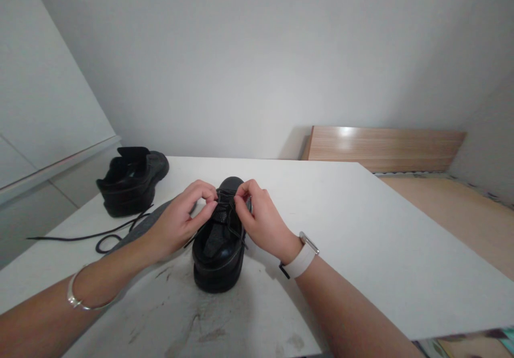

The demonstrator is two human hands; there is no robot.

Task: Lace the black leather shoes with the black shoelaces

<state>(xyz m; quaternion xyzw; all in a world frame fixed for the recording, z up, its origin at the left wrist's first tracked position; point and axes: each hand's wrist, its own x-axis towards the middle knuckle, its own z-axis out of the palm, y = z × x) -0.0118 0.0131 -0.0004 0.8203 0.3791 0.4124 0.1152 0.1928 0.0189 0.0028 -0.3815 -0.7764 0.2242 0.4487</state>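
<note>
A black lace-up shoe stands on the white table with its toe pointing away from me and its heel toward me. My left hand pinches the shoelace at the left of the lacing, thumb and index finger close together. On the opposite side, my right hand also has thumb and finger closed on the lace. Thin lace ends hang down both sides of the shoe opening. Exactly which strand each hand grips is too small to make out.
Another black shoe, its tongue raised, sits at the table's back left. A loose black lace lies in front of it, beside a grey insole-like piece partly under my left arm. The white table has dirt smudges near me. A wooden headboard stands behind right.
</note>
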